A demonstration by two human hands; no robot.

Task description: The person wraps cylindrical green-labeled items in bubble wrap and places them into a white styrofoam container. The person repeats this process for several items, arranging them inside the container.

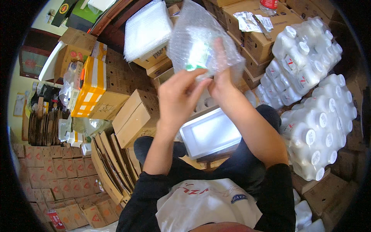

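Observation:
A sheet of clear bubble wrap [185,37] is spread ahead of me, with a white and green item [198,55] partly wrapped in it; glare and blur hide what the item is. My left hand [181,94] pinches the near edge of the wrap, thumb and fingers together. Against the right side of the wrapped item is my right hand [222,66], its thumb pointing up over the plastic. Below both hands, a white foam box [211,132] lies between my knees, beside a cardboard box partly hidden behind my forearms.
A stack of bubble wrap sheets [147,29] stands ahead. To the right are shrink-wrapped packs of white bottles [321,121]. Printed labels and a metal ruler-like strip [261,27] lie on a carton. Taped cartons [89,87] and flattened cardboard [113,168] crowd the left.

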